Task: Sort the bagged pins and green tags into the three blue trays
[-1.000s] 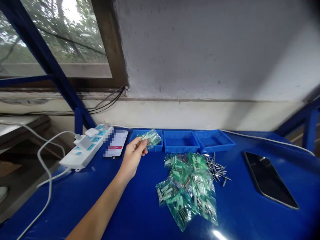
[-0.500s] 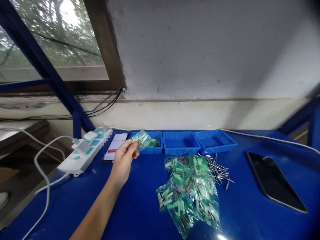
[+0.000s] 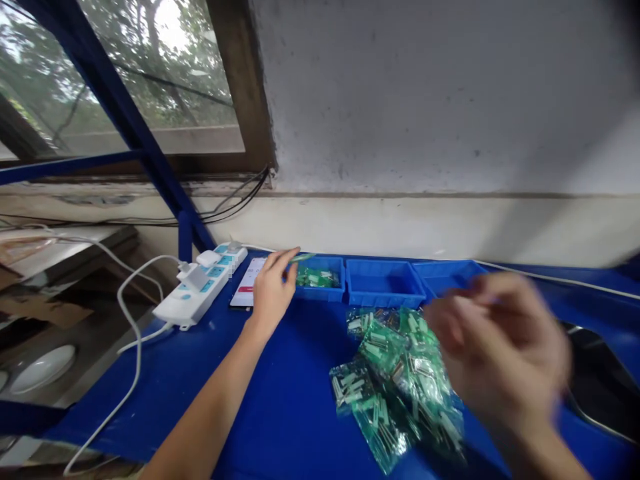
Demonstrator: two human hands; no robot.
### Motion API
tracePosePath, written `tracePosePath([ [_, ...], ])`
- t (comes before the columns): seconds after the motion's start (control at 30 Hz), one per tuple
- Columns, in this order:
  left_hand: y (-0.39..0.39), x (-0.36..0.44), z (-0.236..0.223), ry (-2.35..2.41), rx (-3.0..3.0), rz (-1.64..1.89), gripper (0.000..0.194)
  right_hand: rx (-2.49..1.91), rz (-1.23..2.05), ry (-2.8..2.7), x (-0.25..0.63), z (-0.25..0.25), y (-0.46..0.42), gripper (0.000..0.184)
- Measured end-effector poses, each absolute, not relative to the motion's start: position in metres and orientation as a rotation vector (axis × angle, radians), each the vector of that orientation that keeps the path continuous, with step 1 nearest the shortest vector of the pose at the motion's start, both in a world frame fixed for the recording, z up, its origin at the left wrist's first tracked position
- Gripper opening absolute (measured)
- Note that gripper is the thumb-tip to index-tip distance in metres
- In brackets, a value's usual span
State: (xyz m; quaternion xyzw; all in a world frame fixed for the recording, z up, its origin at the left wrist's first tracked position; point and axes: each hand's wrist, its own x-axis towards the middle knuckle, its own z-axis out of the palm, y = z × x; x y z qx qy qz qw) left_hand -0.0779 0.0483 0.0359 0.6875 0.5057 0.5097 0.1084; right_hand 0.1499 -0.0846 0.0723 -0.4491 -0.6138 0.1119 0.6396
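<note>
My left hand (image 3: 274, 285) is over the near left edge of the left blue bin (image 3: 345, 283). Between its thumb and fingertips is a thin green plastic bag (image 3: 303, 257), seen almost edge-on. Other green bags (image 3: 316, 277) lie inside that bin. My right hand (image 3: 505, 353) is raised at the right, close to the camera and smeared by motion. Its fingers look curled, but whether they hold anything is unclear. Left of it, a pile of clear green bags (image 3: 400, 373) with pale strips and metal pins lies on the table. The loose metal pins seen before are hidden behind this hand.
A middle blue bin (image 3: 385, 283) and a right blue bin (image 3: 445, 272) stand along the wall. At left are a phone with a lit screen (image 3: 245, 293) and a white power strip (image 3: 200, 293) with cables. A dark phone (image 3: 600, 380) lies at far right.
The view has swung left. My right hand has come into the picture from the right. My left hand has turned over at the left bin, and its bag is now edge-on and mostly hidden.
</note>
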Motion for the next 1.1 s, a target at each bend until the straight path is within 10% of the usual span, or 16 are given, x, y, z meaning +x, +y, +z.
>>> tracePosePath([
  [0.17,0.026,-0.058,0.025,1.426,2.273,1.155,0.032,-1.138,0.654,-1.350,0.133,0.038,-0.034,0.018],
  [0.5,-0.012,-0.050,0.032,0.902,2.323,0.163,0.039,-1.275,0.451,-1.651,0.145,0.018,-0.038,0.014],
  [0.9,-0.002,-0.048,0.033,0.943,1.991,1.162,0.005,-1.229,1.143,-1.260,0.126,0.018,-0.050,0.034],
  [1.1,-0.012,-0.042,0.028,0.727,2.310,1.086,0.018,-1.113,1.205,-0.985,0.123,0.021,-0.045,0.047],
])
